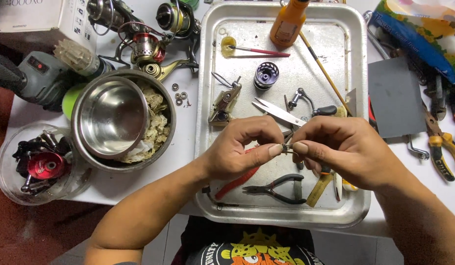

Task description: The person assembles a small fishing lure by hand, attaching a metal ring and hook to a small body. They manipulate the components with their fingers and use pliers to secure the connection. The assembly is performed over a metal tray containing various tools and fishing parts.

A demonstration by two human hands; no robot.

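Note:
Over the metal tray (355, 59), my left hand (242, 149) and my right hand (343, 149) meet fingertip to fingertip. Both pinch one small metal part (286, 148) between thumb and forefinger. Just behind my fingers lie scissors (279, 113) and a crank handle (311, 104). Black needle-nose pliers (276, 189) and a red-handled tool (237, 182) lie under my hands. A reel body piece (223, 103) and a dark spool (266, 74) sit farther back on the tray.
An orange bottle (288, 22) and a thin brush (259, 50) stand at the tray's far end. Left are nested steel bowls (109, 115) with rags, fishing reels (149, 46) and a clear container of parts (38, 164). Right lie a grey sheet (394, 98) and yellow-handled pliers (441, 149).

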